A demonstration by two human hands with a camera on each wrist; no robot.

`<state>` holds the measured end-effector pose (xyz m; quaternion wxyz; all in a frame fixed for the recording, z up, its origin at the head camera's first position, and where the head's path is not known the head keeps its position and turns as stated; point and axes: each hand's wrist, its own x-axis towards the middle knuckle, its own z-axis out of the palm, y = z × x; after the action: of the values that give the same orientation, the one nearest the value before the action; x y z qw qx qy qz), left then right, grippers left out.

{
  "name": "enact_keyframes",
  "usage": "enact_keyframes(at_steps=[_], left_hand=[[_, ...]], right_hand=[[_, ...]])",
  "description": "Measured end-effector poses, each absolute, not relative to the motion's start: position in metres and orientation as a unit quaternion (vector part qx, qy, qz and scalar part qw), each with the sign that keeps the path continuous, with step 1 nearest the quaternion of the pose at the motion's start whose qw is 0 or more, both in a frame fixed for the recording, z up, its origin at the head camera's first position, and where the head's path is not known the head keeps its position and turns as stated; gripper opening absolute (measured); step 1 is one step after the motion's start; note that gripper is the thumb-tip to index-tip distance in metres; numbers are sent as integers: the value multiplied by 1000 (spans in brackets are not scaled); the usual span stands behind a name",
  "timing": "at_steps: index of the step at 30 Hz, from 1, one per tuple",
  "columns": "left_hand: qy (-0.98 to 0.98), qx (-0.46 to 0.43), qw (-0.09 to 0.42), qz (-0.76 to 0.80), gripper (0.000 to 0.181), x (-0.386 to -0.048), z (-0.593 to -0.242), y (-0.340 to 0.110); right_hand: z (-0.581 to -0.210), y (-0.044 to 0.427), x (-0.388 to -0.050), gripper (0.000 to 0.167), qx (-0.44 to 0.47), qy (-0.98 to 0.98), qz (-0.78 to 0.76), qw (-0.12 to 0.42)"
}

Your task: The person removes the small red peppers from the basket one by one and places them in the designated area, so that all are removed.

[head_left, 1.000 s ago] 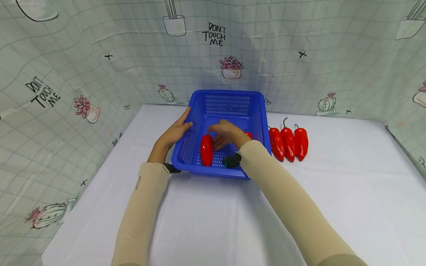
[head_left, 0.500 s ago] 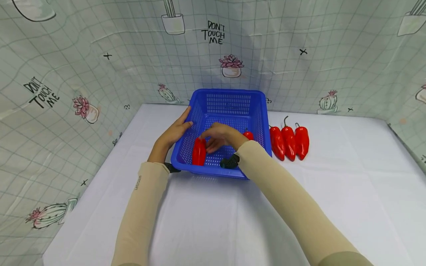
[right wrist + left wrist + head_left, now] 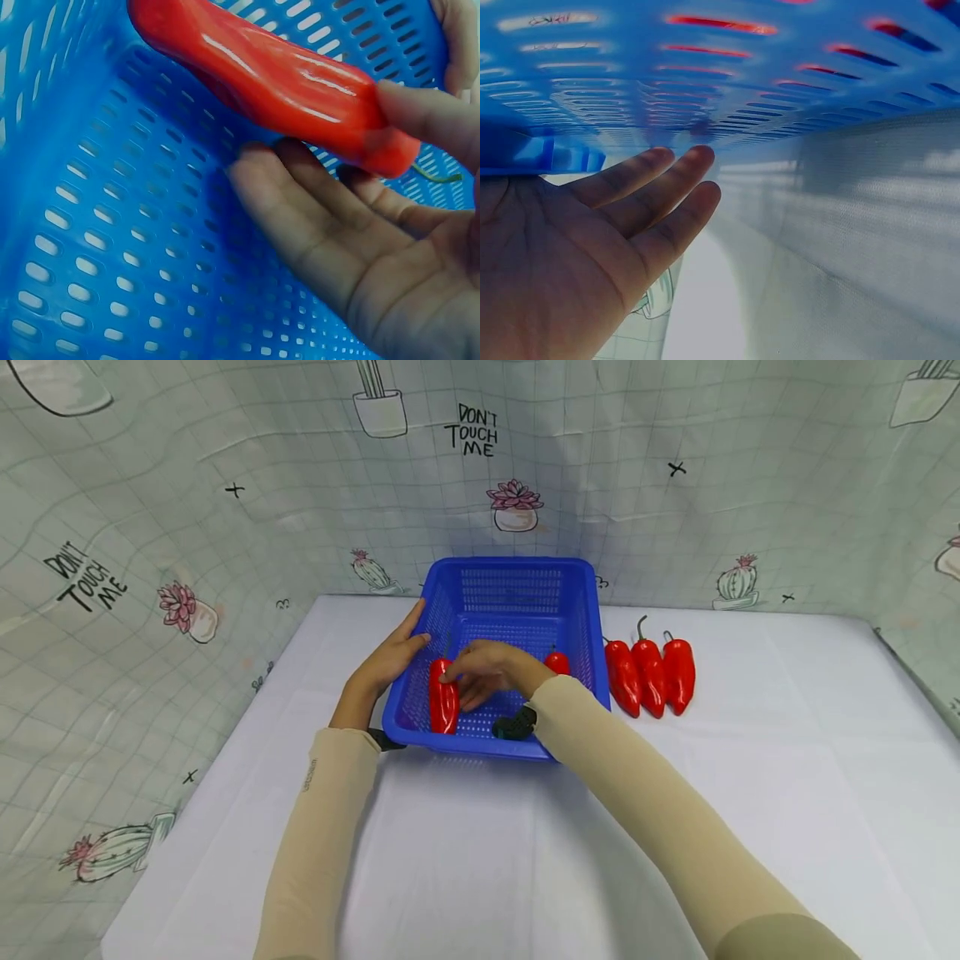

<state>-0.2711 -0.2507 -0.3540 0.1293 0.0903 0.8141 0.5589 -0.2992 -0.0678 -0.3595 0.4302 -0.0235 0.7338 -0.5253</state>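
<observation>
In the head view a blue perforated plastic basket (image 3: 517, 564) stands on the table. My left hand (image 3: 392, 660) holds its left side, thumb over the rim; in the left wrist view the other fingers (image 3: 667, 214) extend along the basket's outside. My right hand (image 3: 483, 668) is inside the basket, beside a glossy red chili pepper (image 3: 444, 706) lying along the left wall. The right wrist view shows the thumb (image 3: 420, 109) touching this pepper's stem end, the other fingers loosely spread below it. Another red pepper (image 3: 557, 662) in the basket is partly hidden by my right wrist.
Three red peppers (image 3: 651, 675) lie side by side on the white tablecloth (image 3: 765, 752), right of the basket. A printed cloth (image 3: 600, 443) hangs behind and at the left. A dark wrist strap (image 3: 513, 725) shows on the right wrist, low inside the basket.
The pepper by my right hand has shifted left against the basket's wall, and the hand has moved left with it. Its stem now shows. The left hand has stayed on the basket.
</observation>
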Motion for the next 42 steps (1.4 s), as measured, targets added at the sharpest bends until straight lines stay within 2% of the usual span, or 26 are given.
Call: enact_keyframes(at_steps=[5,10,20,30,42], left_hand=[[816,86,137,554,67,-261,-342,-249],[815,92,127,557,66,-271,-355,-252],[813,104,116,562,66,-280,-367,-254],[813,112,114,561,65,-280,-367,-253],[823,100,121,546,65,-275,-357,-253]], right_hand=[[-361,-72,-299,45,-32,724,-539,430],[-362,-72,-301,56,-45,712,-548,436],[-357,-71,-306,47,-38,677,-628,382],[-346,-66,-307,53,-56,697,-633,332],[-320,-37,-311,49,-65,719,-625,297]])
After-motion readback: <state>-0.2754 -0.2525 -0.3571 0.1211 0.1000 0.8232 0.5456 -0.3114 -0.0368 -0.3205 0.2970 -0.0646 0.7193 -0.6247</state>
